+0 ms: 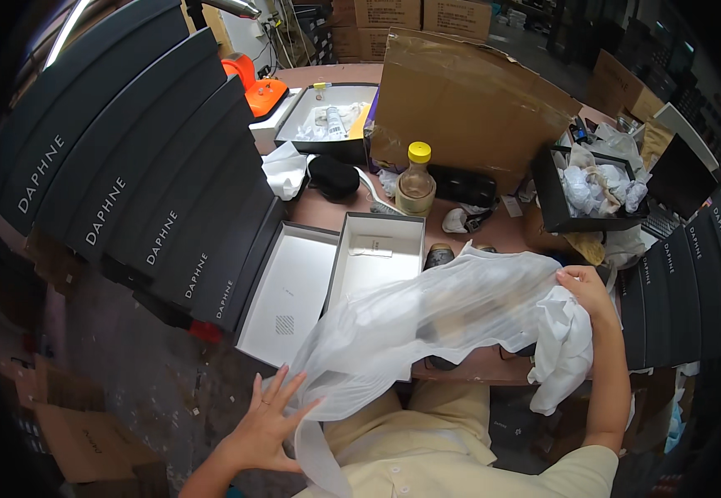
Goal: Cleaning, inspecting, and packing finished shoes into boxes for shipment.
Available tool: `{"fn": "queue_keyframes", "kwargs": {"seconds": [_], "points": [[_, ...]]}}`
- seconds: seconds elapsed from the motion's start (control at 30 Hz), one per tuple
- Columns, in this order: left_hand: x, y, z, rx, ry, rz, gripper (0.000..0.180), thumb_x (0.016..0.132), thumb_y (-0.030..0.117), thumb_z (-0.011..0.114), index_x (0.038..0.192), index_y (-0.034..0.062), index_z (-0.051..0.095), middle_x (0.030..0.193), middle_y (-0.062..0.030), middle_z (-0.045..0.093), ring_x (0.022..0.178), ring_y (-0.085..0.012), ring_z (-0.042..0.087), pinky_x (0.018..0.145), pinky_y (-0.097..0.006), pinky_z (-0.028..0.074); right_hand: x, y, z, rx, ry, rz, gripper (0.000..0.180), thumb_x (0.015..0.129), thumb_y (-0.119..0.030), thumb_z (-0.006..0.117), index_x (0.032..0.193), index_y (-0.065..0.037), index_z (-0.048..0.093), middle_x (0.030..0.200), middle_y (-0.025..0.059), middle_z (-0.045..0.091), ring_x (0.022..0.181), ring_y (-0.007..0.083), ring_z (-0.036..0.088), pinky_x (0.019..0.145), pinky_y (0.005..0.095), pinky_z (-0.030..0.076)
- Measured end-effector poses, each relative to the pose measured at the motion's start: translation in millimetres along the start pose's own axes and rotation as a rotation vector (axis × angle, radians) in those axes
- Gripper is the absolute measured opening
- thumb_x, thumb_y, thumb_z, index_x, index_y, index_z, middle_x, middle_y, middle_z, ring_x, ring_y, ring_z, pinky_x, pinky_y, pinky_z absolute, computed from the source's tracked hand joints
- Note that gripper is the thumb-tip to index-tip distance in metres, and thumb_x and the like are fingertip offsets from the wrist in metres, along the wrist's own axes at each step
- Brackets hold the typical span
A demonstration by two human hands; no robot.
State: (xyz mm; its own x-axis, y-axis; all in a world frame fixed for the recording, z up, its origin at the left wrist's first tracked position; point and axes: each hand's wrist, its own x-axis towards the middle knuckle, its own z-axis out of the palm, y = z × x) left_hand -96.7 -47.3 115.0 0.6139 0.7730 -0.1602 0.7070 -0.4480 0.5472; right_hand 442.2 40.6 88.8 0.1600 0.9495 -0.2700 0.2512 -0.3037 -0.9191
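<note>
A thin sheet of white tissue paper [369, 332] stretches in front of me, between my two hands. My right hand [586, 292] pinches its far right corner. At its lower left edge my left hand [273, 423] has its fingers spread, touching or nearly touching the sheet. Crumpled white paper [564, 336] hangs below my right hand. Beyond the sheet lies an open shoebox [417, 228] with a white inside and a small slip in it, and its lid [281, 290] lies beside it. Dark items [439, 255] show partly from under the sheet; their kind is hidden.
Stacked black shoeboxes [153, 191] rise at left, with more [667, 274] at right. A yellow-capped bottle [416, 187] stands before a large cardboard sheet [468, 108]. A black box of crumpled paper [555, 199] sits at back right; an orange device [256, 87] stands at back left.
</note>
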Motion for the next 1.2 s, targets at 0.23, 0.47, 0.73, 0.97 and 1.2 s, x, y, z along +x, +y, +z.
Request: {"fn": "queue_keyframes", "kwargs": {"seconds": [0.23, 0.47, 0.73, 0.97, 1.2], "points": [[-36.4, -64.4, 74.3, 0.010, 0.617, -0.337, 0.055, 0.078, 0.022, 0.065, 0.129, 0.0062, 0.052, 0.143, -0.0217, 0.031, 0.134, -0.0378, 0.028, 0.108, -0.048, 0.023, -14.2, 1.3, -7.9, -0.090, 0.162, -0.158, 0.022, 0.089, -0.017, 0.059, 0.080, 0.003, 0.063, 0.070, -0.0048, 0.055, 0.068, 0.0034, 0.046, 0.063, 0.0207, 0.037], [-56.4, -93.5, 139.2, -1.952, 0.750, -0.598, 0.042, 0.094, 0.031, 0.053, 0.124, 0.0011, 0.050, 0.115, -0.0113, 0.059, 0.110, -0.0224, 0.055, 0.094, -0.036, 0.043, -14.6, 5.4, -15.5, 0.005, 0.050, -0.164, 0.022, 0.090, -0.018, 0.059, 0.080, 0.002, 0.064, 0.073, -0.0045, 0.058, 0.067, 0.0035, 0.049, 0.060, 0.0202, 0.038], [-25.4, -78.3, 58.4, -0.367, 1.422, -0.509, 0.018, 0.094, 0.011, 0.053, 0.081, -0.0007, 0.056, 0.067, 0.0028, 0.053, 0.061, -0.0026, 0.045, 0.053, -0.021, 0.036, 4.9, 37.2, -60.3, 0.072, 0.106, -0.138, 0.023, 0.089, -0.020, 0.062, 0.077, 0.000, 0.063, 0.066, -0.0040, 0.057, 0.056, 0.0039, 0.047, 0.052, 0.0206, 0.035], [-43.5, -67.1, -49.8, 0.691, 1.833, -0.401, 0.015, 0.095, 0.007, 0.048, 0.097, -0.0043, 0.058, 0.077, -0.0102, 0.061, 0.064, -0.0133, 0.055, 0.056, -0.026, 0.043, 6.0, 13.6, -10.0, -0.074, -0.009, -0.077, 0.019, 0.085, -0.016, 0.063, 0.075, 0.000, 0.063, 0.064, -0.0034, 0.057, 0.056, 0.0039, 0.048, 0.051, 0.0211, 0.036], [-66.6, 23.2, -154.0, 1.495, 2.117, -0.491, 0.047, 0.089, 0.004, 0.059, 0.129, -0.0055, 0.036, 0.112, -0.0180, 0.057, 0.099, -0.0257, 0.059, 0.083, -0.037, 0.053, 19.0, -8.3, 60.0, -0.068, -0.142, -0.104, 0.012, 0.084, -0.011, 0.062, 0.080, 0.000, 0.064, 0.069, -0.0018, 0.060, 0.061, 0.0049, 0.052, 0.056, 0.0204, 0.040]]}}
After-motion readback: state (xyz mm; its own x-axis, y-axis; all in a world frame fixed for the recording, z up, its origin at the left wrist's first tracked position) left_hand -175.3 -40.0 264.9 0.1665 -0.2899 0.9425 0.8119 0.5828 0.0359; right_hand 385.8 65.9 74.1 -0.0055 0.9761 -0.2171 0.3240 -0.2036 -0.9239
